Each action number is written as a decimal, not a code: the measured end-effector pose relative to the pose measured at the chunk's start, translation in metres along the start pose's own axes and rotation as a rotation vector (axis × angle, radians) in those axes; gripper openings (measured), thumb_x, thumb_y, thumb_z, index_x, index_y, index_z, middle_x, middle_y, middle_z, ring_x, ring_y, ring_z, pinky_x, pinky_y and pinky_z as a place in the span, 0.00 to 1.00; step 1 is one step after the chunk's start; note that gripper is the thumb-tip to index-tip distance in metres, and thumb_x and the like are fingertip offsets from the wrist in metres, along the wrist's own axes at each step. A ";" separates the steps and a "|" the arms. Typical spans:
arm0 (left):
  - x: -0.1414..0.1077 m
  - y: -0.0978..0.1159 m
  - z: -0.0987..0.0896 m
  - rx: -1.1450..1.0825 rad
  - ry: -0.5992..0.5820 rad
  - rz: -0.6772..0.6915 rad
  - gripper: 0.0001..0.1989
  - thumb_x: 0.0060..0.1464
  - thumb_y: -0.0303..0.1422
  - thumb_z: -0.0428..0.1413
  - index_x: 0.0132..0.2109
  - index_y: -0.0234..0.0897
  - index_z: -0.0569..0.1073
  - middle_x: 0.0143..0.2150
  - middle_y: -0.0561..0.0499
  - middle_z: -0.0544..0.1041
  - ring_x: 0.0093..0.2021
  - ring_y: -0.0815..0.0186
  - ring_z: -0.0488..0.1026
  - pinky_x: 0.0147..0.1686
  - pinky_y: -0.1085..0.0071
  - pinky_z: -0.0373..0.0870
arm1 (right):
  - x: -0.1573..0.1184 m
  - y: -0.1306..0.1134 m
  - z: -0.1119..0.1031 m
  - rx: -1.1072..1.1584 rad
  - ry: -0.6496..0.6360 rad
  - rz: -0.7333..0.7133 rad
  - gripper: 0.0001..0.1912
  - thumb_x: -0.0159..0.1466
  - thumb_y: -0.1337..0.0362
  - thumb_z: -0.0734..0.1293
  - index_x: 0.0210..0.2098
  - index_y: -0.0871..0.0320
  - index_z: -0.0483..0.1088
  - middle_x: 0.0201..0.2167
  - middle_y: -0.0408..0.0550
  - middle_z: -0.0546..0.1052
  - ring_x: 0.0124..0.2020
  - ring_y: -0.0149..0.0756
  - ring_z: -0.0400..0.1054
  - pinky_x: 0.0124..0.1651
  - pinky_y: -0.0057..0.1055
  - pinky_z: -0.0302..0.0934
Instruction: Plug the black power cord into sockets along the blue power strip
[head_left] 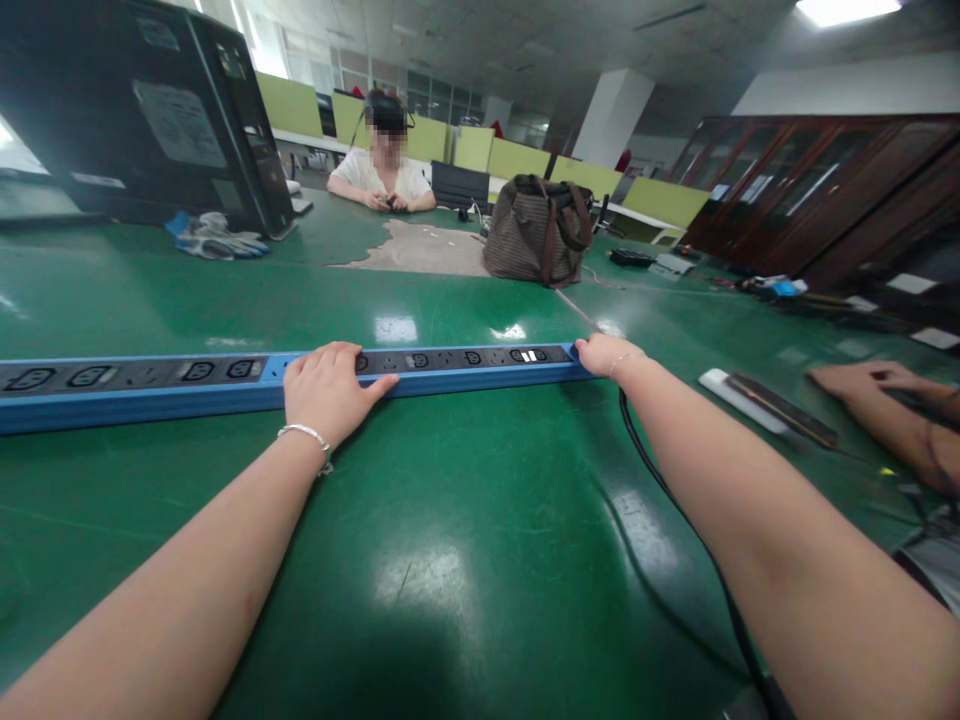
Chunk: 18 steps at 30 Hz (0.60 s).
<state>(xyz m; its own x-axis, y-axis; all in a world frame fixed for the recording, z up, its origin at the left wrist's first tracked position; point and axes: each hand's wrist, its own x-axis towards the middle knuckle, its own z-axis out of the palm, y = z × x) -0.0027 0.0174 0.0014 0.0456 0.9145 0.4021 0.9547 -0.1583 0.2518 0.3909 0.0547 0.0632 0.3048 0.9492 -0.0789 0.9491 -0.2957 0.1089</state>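
A long blue power strip (427, 381) with black socket panels lies across the green table from the left edge to right of centre. My left hand (326, 390) lies over its middle, fingers over the far side and thumb along the near edge, gripping it. At the strip's right end, my right hand (604, 354) is closed around the end piece; its fingertips are partly hidden. A black cable (660, 480) emerges below my right wrist and runs down toward the near right, under my forearm.
A black computer case (142, 120) and work gloves (214, 237) stand at the back left. A brown bag (525, 230) sits farther back, near a seated person (386, 175). At right are a white bar (739, 400), a dark bar (784, 410) and another person's hands (855, 380).
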 end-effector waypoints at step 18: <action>0.001 -0.001 0.001 -0.024 -0.004 -0.008 0.33 0.51 0.55 0.49 0.54 0.34 0.68 0.56 0.38 0.71 0.57 0.49 0.64 0.56 0.55 0.53 | -0.031 -0.011 0.022 0.054 0.255 0.242 0.28 0.68 0.52 0.47 0.52 0.66 0.63 0.52 0.69 0.69 0.50 0.52 0.69 0.50 0.43 0.61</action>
<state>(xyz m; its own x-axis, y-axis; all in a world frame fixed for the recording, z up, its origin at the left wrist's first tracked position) -0.0028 0.0190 0.0006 0.0390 0.9174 0.3962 0.9476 -0.1597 0.2766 0.3725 0.0258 0.0429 0.4981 0.8453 0.1936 0.8567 -0.5142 0.0412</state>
